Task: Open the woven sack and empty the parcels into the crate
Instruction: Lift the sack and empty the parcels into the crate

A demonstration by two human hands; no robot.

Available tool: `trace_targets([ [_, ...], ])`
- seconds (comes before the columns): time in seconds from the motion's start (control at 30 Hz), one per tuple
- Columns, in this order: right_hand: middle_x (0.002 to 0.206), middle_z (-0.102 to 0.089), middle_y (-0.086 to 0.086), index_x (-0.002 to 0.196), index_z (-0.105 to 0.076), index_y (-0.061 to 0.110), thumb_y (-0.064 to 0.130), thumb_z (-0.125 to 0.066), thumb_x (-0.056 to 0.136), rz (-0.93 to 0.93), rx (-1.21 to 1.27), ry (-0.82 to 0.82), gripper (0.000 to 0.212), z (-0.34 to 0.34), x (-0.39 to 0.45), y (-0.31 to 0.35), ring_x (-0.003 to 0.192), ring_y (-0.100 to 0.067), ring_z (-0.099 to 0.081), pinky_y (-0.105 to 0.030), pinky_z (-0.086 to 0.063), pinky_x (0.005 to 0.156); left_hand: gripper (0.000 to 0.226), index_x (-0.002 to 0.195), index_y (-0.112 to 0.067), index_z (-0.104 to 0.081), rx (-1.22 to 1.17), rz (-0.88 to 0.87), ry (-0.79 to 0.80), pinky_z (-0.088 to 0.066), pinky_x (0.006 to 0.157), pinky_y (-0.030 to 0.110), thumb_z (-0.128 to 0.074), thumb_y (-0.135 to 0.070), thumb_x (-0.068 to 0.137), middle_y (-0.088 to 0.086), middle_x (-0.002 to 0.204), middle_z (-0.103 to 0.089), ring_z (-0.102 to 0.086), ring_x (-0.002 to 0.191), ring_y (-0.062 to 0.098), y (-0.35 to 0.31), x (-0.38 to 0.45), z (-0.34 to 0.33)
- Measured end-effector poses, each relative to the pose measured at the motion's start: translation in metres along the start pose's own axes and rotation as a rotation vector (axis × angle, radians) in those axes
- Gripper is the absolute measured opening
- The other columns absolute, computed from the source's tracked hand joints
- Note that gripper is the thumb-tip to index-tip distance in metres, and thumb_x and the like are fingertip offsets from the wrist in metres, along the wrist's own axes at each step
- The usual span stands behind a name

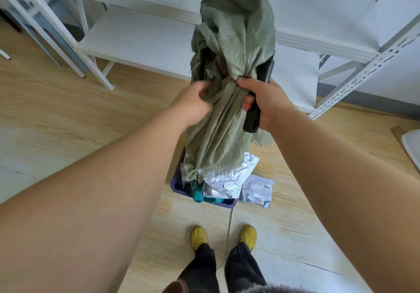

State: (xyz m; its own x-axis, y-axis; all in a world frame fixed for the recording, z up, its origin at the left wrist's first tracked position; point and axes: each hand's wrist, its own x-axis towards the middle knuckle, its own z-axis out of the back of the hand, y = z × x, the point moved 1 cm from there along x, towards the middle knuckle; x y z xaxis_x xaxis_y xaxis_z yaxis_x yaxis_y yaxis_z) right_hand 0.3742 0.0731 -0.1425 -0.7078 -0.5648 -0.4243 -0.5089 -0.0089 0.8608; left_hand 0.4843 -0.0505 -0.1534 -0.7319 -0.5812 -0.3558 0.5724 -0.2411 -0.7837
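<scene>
The green woven sack (229, 70) hangs inverted at the centre of the frame, bunched at mid-height and held up by both hands. The left hand (193, 103) grips the gathered fabric on its left side, fingers curled into the folds. The right hand (264, 102) clenches the fabric on its right side and also clamps a dark flat handheld device (256, 104) against the palm. The sack's frayed open mouth points downward, over the dark blue crate (178, 185) at lower centre. Silver parcels (227, 179) and a teal parcel (200, 196) lie in the crate under the mouth. One silver parcel with a label (258, 192) lies on the wooden floor (68, 111), just right of the crate. White metal shelving (136, 40) fills the upper frame.
</scene>
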Motion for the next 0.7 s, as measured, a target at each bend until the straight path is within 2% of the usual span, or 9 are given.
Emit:
trace_targets([
  [0.07, 0.060, -0.043, -0.003, 0.088, -0.053, 0.011, 0.001, -0.065, 0.086, 0.014, 0.016, 0.087, 0.015, -0.008, -0.001, 0.008, 0.039, -0.009, -0.036, -0.022, -0.033, 0.039, 0.077, 0.146, -0.029, -0.034, 0.160, 0.014, 0.094, -0.046, 0.102, 0.041, -0.070, -0.020, 0.078, 0.001, 0.138, -0.052, -0.054, 0.119, 0.023, 0.014, 0.000, -0.011],
  [0.1, 0.058, -0.042, -0.002, 0.087, -0.053, 0.011, 0.001, -0.064, 0.086, 0.015, 0.020, 0.124, 0.015, -0.013, -0.002, 0.010, 0.039, -0.009, -0.036, -0.022, -0.033, 0.039, 0.078, 0.144, -0.027, -0.036, 0.186, -0.001, 0.083, -0.046, 0.102, 0.039, -0.072, -0.025, 0.075, 0.003, 0.136, -0.054, -0.054, 0.120, 0.024, 0.016, 0.002, -0.015],
  [0.2, 0.053, -0.042, 0.000, 0.087, -0.051, 0.011, 0.003, -0.063, 0.087, -0.004, 0.058, 0.189, 0.014, -0.021, -0.003, 0.015, 0.039, -0.008, -0.035, -0.021, -0.032, 0.038, 0.048, 0.128, -0.018, -0.057, 0.251, -0.032, -0.158, -0.049, 0.092, 0.034, -0.066, -0.026, 0.082, 0.009, 0.121, -0.064, -0.059, 0.112, 0.030, 0.006, 0.005, -0.016],
  [0.3, 0.057, -0.043, 0.001, 0.091, -0.051, 0.010, 0.006, -0.061, 0.090, 0.012, 0.165, 0.240, 0.010, -0.027, -0.001, 0.023, 0.038, -0.006, -0.036, -0.019, -0.033, 0.038, 0.030, 0.116, -0.014, -0.063, 0.146, -0.078, -0.409, -0.049, 0.087, 0.032, -0.060, -0.017, 0.087, 0.010, 0.113, -0.067, -0.061, 0.106, 0.032, -0.007, 0.009, -0.003],
  [0.4, 0.058, -0.045, 0.001, 0.094, -0.051, 0.010, 0.007, -0.062, 0.089, 0.050, 0.189, 0.202, 0.012, -0.032, 0.002, 0.035, 0.038, -0.006, -0.036, -0.020, -0.033, 0.037, 0.030, 0.115, -0.013, -0.063, 0.122, -0.173, -0.377, -0.052, 0.089, 0.036, -0.057, -0.014, 0.086, 0.009, 0.110, -0.068, -0.063, 0.102, 0.030, -0.018, 0.008, 0.005],
  [0.5, 0.059, -0.043, 0.000, 0.093, -0.051, 0.010, 0.008, -0.063, 0.089, 0.076, 0.230, 0.213, 0.012, -0.037, 0.003, 0.044, 0.039, -0.006, -0.035, -0.021, -0.033, 0.038, 0.034, 0.116, -0.013, -0.060, 0.016, -0.197, -0.469, -0.048, 0.087, 0.025, -0.054, -0.008, 0.083, 0.000, 0.107, -0.065, -0.059, 0.098, 0.017, -0.028, 0.012, 0.011],
  [0.53, 0.060, -0.043, 0.000, 0.094, -0.052, 0.010, 0.008, -0.063, 0.089, 0.082, 0.218, 0.201, 0.013, -0.037, 0.002, 0.046, 0.039, -0.007, -0.035, -0.021, -0.033, 0.038, 0.037, 0.116, -0.014, -0.060, -0.008, -0.194, -0.431, -0.049, 0.087, 0.025, -0.054, -0.010, 0.080, -0.002, 0.106, -0.064, -0.060, 0.096, 0.017, -0.028, 0.014, 0.011],
  [0.6, 0.061, -0.044, -0.001, 0.098, -0.052, 0.008, 0.007, -0.063, 0.089, 0.085, 0.171, 0.172, 0.014, -0.036, -0.001, 0.046, 0.039, -0.007, -0.035, -0.021, -0.034, 0.038, 0.039, 0.113, -0.018, -0.061, -0.041, -0.184, -0.330, -0.056, 0.085, 0.039, -0.055, -0.014, 0.075, 0.002, 0.105, -0.067, -0.065, 0.096, 0.025, -0.026, 0.013, 0.007],
  [0.7, 0.064, -0.044, -0.001, 0.100, -0.051, 0.008, 0.007, -0.062, 0.090, 0.086, 0.173, 0.203, 0.015, -0.035, -0.005, 0.047, 0.041, -0.007, -0.036, -0.020, -0.034, 0.039, 0.036, 0.109, -0.020, -0.061, -0.156, -0.203, -0.458, -0.057, 0.082, 0.040, -0.052, -0.005, 0.078, -0.001, 0.101, -0.067, -0.065, 0.096, 0.021, -0.023, 0.007, 0.004],
])
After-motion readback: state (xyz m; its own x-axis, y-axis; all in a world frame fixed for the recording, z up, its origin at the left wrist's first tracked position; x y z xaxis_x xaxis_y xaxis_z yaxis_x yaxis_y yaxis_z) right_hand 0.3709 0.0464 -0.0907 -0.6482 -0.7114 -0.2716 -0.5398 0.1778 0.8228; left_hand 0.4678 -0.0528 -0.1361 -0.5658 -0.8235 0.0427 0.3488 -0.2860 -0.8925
